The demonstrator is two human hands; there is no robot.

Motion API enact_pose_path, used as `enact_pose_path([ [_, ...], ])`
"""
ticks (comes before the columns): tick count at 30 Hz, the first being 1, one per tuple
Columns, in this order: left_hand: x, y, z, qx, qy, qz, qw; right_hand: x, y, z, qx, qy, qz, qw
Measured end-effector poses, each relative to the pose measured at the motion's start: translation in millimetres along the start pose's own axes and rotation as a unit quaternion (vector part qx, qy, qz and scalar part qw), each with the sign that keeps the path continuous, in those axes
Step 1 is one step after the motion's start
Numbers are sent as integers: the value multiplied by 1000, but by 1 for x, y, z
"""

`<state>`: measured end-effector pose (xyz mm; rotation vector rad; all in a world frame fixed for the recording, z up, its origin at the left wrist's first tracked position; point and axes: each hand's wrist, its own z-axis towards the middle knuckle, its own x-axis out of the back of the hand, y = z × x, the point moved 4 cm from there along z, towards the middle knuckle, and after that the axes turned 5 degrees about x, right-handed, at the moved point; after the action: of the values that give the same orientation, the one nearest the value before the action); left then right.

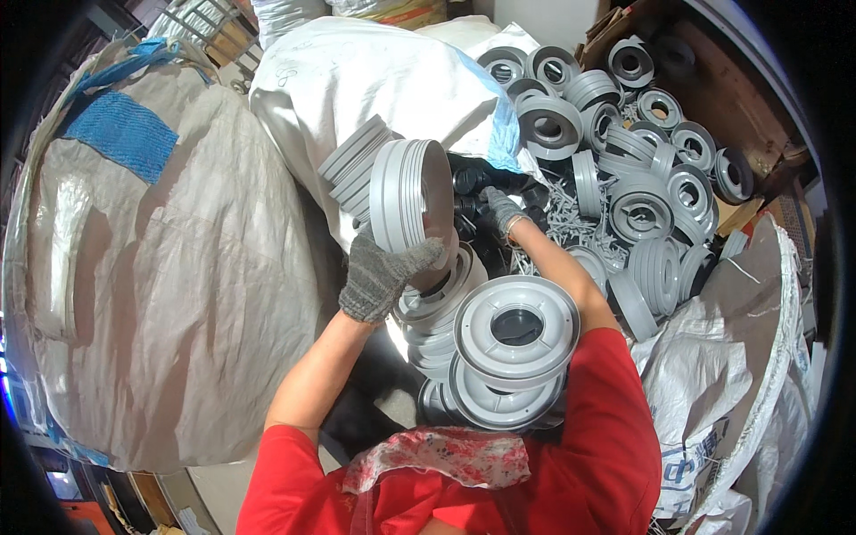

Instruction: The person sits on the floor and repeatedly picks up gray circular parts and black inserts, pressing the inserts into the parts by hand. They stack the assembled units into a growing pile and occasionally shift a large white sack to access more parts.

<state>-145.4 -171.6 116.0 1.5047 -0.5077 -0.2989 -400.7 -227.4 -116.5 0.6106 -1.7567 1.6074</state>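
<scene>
My left hand [382, 272], in a grey knit glove, grips a round grey plastic housing [399, 196] with a ribbed rim, held tilted on its side. Its thumb lies across the lower edge. Behind it leans a stack of grey ribbed rings [357, 160]. My right hand [505, 214], also gloved, reaches among black plastic cylindrical parts [467, 181] by the mouth of the white sack; its fingertips are partly hidden there. Close to my body, stacked grey round housings [486, 308] with dark centre holes stand below my hands, beside another column of grey rings [437, 325].
A white woven sack [366, 80] lies ahead, and a large bulging sack [178, 276] fills the left. Many grey rings [640, 209] and thin grey plastic pieces [571, 218] are heaped at right, against a brown board [727, 107]. An open white bag [695, 383] stands at lower right.
</scene>
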Motion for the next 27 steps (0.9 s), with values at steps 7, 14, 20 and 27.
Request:
enact_pose_path([
  [7,5,-8,-6,-11,2,44,999,10,-1,4,-82,10,-91,992],
  [14,2,0,-9,9,5,11,1000,23,31,1,-80,178,-43,980],
  [20,-3,-4,-9,-9,19,-34,999,74,23,-40,-43,157,200,966],
  [27,-32,-1,-13,136,-49,-380,913,166,-182,-138,169,251,298,905],
])
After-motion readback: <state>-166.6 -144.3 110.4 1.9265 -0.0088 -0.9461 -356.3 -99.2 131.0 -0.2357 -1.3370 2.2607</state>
